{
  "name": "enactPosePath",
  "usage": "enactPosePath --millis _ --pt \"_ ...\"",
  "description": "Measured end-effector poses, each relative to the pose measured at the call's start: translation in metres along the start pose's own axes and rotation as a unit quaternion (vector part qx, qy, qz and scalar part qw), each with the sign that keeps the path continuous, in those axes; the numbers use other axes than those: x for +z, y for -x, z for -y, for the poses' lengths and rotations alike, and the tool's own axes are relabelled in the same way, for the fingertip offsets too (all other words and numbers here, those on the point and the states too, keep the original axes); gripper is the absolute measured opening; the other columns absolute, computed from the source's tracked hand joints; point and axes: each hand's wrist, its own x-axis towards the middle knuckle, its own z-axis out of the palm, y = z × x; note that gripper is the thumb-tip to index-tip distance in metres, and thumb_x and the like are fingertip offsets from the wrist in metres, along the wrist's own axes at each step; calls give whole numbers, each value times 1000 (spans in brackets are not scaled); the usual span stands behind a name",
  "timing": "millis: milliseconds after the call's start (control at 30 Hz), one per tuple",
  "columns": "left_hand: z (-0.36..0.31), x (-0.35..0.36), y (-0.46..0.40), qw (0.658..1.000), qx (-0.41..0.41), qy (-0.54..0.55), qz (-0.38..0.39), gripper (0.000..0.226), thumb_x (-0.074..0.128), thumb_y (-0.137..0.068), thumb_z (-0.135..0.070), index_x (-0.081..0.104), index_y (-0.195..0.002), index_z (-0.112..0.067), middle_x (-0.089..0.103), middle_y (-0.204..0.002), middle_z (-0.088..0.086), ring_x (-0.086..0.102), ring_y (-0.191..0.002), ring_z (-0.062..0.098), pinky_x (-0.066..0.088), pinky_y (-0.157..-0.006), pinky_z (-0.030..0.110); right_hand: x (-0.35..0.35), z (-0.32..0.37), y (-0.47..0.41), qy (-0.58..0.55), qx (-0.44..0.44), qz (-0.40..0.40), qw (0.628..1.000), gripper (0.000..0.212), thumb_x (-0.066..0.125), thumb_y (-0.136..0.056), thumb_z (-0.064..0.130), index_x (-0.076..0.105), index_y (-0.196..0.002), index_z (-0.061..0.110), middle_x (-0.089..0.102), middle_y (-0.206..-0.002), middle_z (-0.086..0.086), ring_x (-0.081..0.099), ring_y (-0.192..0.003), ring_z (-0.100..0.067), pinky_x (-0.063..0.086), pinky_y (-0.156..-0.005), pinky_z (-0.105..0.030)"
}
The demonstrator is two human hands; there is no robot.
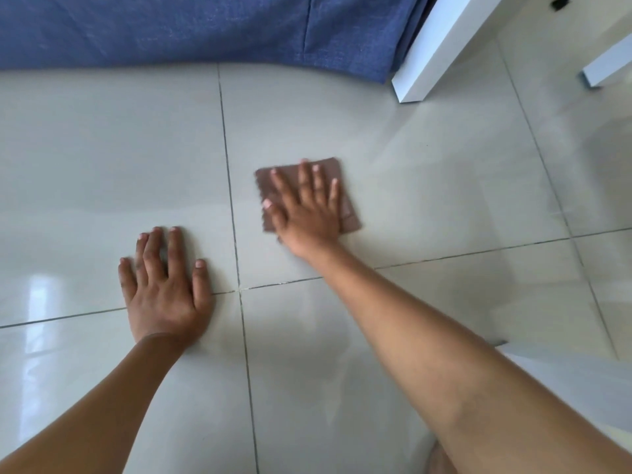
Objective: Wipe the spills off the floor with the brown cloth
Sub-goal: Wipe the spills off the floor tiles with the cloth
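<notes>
A folded brown cloth (345,196) lies flat on the glossy pale tiled floor (102,159), just right of a grout line. My right hand (306,208) presses down on it with fingers spread, covering most of the cloth. My left hand (166,285) rests flat on the floor to the lower left, fingers apart, holding nothing. A faint wet sheen shows on the tiles (342,398) below the cloth; I cannot make out a distinct spill.
Blue fabric (205,29) hangs down to the floor along the far edge. A white furniture leg (431,53) stands at the upper right, with another white leg (608,68) further right. White clothing (564,374) shows at the lower right.
</notes>
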Motion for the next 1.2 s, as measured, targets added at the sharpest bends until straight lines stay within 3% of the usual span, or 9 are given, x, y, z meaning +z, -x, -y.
enactPosePath --millis 300,400,500,600,667,900,1100,1133,1200 --pt "35 -24 14 999 -34 8 -21 64 21 -93 -45 20 -150 -18 18 -159 11 10 -149 25 4 -120 47 1 -65 150 107 -325 41 939 53 33 -89 60 31 -140 47 31 -155 1 23 -144 -19 13 -115 -48" --pt "35 -25 9 1000 -20 11 -10 64 23 -93 -45 21 -151 -17 19 -159 11 11 -149 24 4 -120 47 -15 -114 128 137 -223 32 965 56 31 -88 57 27 -142 42 29 -155 -2 27 -143 -27 14 -115 -51" --pt "49 -35 3 999 -23 -2 -23 64 21 -93 -45 19 -151 -16 18 -159 10 9 -149 24 3 -120 46 -18 -93 97 86 1 -2 996 56 26 -91 55 22 -145 41 15 -161 0 16 -148 -24 7 -118 -51" --pt "32 -22 3 1000 -3 -4 17 68 16 -93 -47 13 -153 -17 12 -162 8 5 -150 22 -1 -121 44 -9 -67 67 -12 218 -20 976 56 23 -94 53 11 -148 40 0 -162 -3 -2 -149 -24 -3 -118 -55" --pt "19 -10 10 999 9 0 48 67 13 -93 -50 6 -154 -22 6 -163 2 -1 -150 19 -4 -121 42 -7 -48 52 -45 273 -15 961 58 19 -94 55 5 -149 39 -6 -162 -6 -9 -149 -25 -7 -117 -57" --pt "73 -11 87 996 53 -2 78 65 17 -93 -50 -7 -150 -30 -6 -159 -10 -4 -147 7 -2 -120 36 28 77 82 -20 83 30 996 59 21 -94 55 5 -148 39 -4 -162 -8 -6 -149 -27 -10 -116 -54" --pt "92 -30 141 991 16 15 131 60 13 -96 -43 -9 -148 -23 -6 -161 -6 -13 -145 9 -7 -120 33 46 142 188 -2 -62 96 993 57 28 -89 54 31 -143 37 33 -154 -9 31 -142 -32 8 -113 -53" --pt "93 -33 145 990 9 21 141 59 14 -97 -41 -11 -148 -23 -7 -161 -7 -16 -144 7 -8 -120 33 48 144 206 -6 -64 115 991 57 26 -90 55 26 -145 38 27 -156 -8 25 -144 -31 3 -112 -51" --pt "91 -42 148 987 -6 37 154 60 20 -99 -39 -1 -152 -23 -2 -163 -6 -11 -147 9 -4 -121 36 54 137 236 -8 -64 154 986 57 16 -92 55 -2 -145 43 -3 -160 -2 -14 -147 -19 -19 -112 -45"
